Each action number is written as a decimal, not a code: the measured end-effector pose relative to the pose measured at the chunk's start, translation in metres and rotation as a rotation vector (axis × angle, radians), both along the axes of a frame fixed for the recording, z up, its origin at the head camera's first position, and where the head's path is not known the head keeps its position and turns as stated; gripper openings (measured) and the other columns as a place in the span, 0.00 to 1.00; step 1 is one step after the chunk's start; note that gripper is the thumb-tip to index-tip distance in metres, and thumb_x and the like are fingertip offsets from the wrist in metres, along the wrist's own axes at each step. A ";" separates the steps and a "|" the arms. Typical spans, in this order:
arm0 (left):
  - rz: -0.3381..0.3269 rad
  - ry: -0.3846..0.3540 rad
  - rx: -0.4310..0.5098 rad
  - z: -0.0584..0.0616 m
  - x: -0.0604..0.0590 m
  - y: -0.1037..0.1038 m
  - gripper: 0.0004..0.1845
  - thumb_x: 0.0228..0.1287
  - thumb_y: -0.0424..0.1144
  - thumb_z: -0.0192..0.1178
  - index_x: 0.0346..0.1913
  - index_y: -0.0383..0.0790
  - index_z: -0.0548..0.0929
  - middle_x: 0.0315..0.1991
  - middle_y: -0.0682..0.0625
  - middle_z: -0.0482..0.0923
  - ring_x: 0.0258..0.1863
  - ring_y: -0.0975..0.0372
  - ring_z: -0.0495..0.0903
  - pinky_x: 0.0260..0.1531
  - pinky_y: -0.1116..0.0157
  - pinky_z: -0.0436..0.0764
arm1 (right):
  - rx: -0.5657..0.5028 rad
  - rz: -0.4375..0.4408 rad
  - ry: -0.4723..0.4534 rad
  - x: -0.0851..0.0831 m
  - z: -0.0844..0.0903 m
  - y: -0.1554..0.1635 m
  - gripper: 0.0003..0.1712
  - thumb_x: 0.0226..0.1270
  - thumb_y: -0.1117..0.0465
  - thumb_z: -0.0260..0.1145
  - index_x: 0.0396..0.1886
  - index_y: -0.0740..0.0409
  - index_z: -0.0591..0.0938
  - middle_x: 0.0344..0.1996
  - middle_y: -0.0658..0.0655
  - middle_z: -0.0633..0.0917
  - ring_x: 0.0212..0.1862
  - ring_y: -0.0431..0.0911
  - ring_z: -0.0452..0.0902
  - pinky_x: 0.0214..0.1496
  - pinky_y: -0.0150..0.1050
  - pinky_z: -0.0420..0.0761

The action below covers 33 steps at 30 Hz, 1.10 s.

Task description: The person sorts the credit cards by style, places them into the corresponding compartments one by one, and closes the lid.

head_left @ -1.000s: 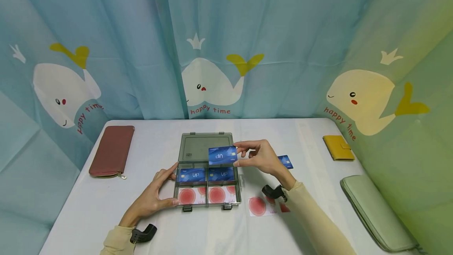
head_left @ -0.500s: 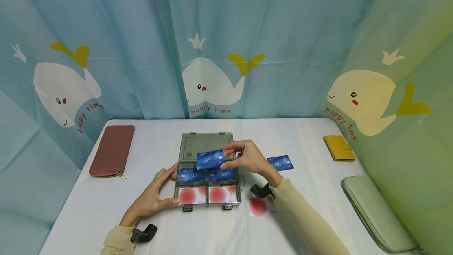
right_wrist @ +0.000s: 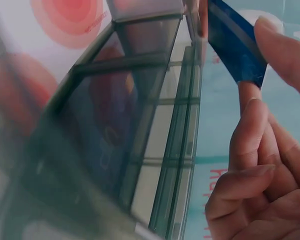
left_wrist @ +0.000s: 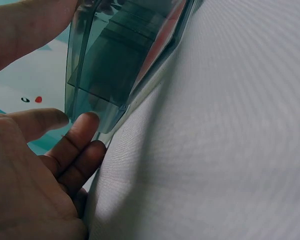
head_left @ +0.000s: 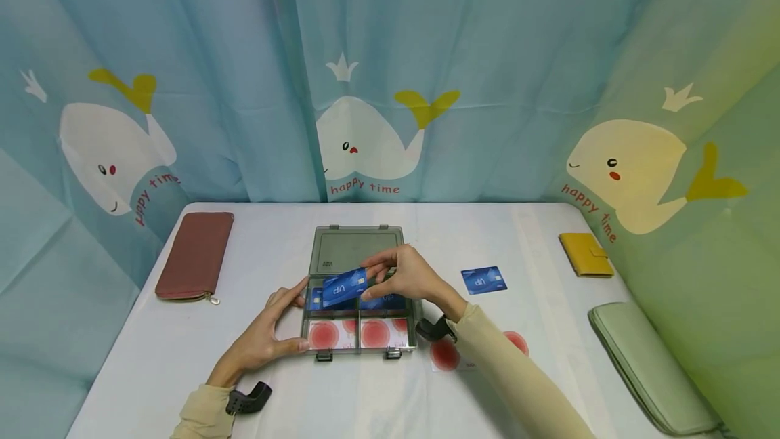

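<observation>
While the left hand (head_left: 268,337) braces the organizer box (head_left: 358,320) with straight fingers, the right hand (head_left: 405,276) pinches a tilted blue card (head_left: 342,286) above its rear-left compartment.

Head view looks forward and down from above the worktop (head_left: 378,391), taking in its whole width. Left wrist view sits very close and low beside the compartment box (left_wrist: 115,65). Right wrist view is equally close, facing the same box (right_wrist: 140,125).
</observation>
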State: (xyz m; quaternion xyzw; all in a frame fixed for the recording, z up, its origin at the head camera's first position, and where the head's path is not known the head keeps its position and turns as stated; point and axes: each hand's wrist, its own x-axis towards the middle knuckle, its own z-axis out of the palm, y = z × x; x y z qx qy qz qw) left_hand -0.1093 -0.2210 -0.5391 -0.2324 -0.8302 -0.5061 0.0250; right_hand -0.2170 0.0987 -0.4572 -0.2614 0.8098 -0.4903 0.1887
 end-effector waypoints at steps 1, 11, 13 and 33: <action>0.000 -0.001 0.000 0.000 0.000 0.000 0.58 0.52 0.40 0.81 0.84 0.38 0.59 0.57 0.48 0.75 0.60 0.57 0.67 0.70 0.72 0.56 | 0.002 0.001 -0.006 0.000 0.000 -0.002 0.29 0.51 0.60 0.88 0.56 0.55 0.90 0.39 0.51 0.93 0.38 0.46 0.85 0.37 0.36 0.80; -0.002 0.022 -0.009 0.003 0.000 0.002 0.58 0.52 0.40 0.81 0.84 0.37 0.60 0.57 0.47 0.76 0.60 0.57 0.68 0.71 0.65 0.59 | 0.027 -0.015 -0.011 0.003 -0.001 -0.015 0.29 0.51 0.61 0.88 0.55 0.58 0.90 0.38 0.50 0.92 0.38 0.44 0.85 0.41 0.37 0.84; -0.001 0.015 -0.006 0.004 0.000 0.002 0.58 0.51 0.40 0.81 0.84 0.37 0.60 0.57 0.48 0.76 0.59 0.57 0.68 0.71 0.66 0.59 | 0.029 -0.014 -0.012 0.003 -0.002 -0.017 0.29 0.50 0.61 0.88 0.54 0.59 0.90 0.37 0.50 0.92 0.37 0.43 0.85 0.41 0.37 0.84; 0.009 -0.005 -0.003 0.001 0.000 0.002 0.58 0.51 0.40 0.81 0.84 0.38 0.60 0.56 0.48 0.75 0.60 0.60 0.67 0.71 0.66 0.59 | 0.167 -0.020 0.059 0.006 -0.005 -0.033 0.30 0.46 0.62 0.90 0.50 0.62 0.89 0.35 0.53 0.91 0.31 0.38 0.81 0.36 0.32 0.82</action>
